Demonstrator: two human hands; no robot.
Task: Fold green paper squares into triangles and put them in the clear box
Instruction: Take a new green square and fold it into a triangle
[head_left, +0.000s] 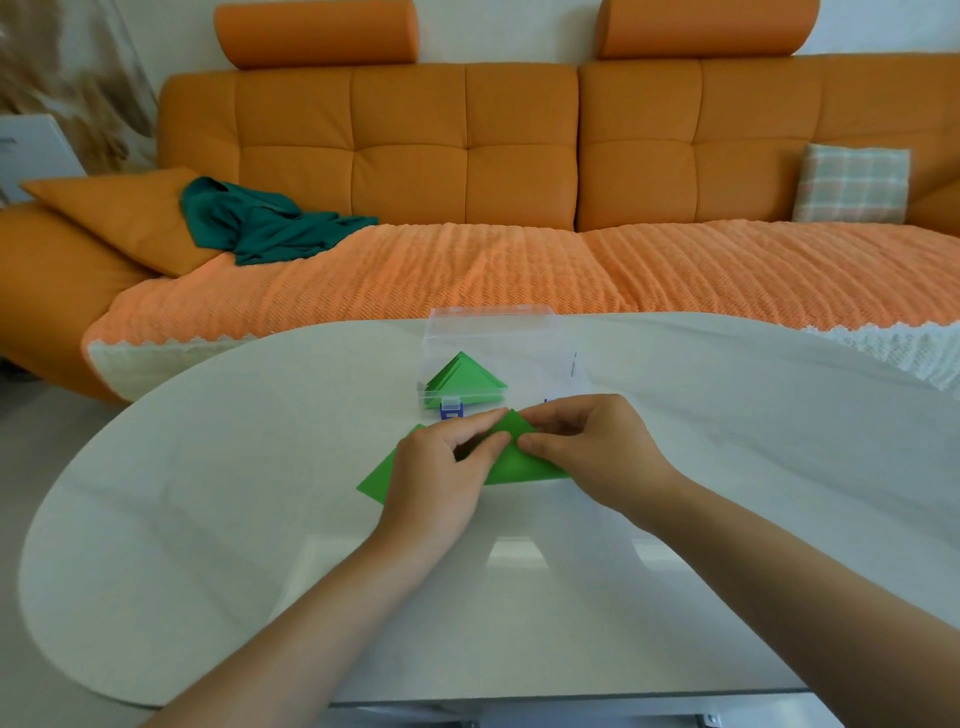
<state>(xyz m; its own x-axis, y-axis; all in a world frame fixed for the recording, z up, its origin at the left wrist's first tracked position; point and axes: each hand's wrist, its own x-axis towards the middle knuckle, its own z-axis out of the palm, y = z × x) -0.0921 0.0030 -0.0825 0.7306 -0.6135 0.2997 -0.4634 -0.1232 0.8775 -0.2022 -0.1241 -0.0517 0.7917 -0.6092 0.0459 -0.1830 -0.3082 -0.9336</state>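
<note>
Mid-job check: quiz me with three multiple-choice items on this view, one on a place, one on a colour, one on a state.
1. The folded green paper triangles sit where? A inside the clear plastic box B beneath it C beside it
2. The box's front latch is A red B blue C yellow
3. The green paper sheet is A untouched B crumpled C pinched by left hand and right hand
Answers: 1 A, seen through the front wall; 2 B, blue clip at the front rim; 3 C, both grip its folded flap.
</note>
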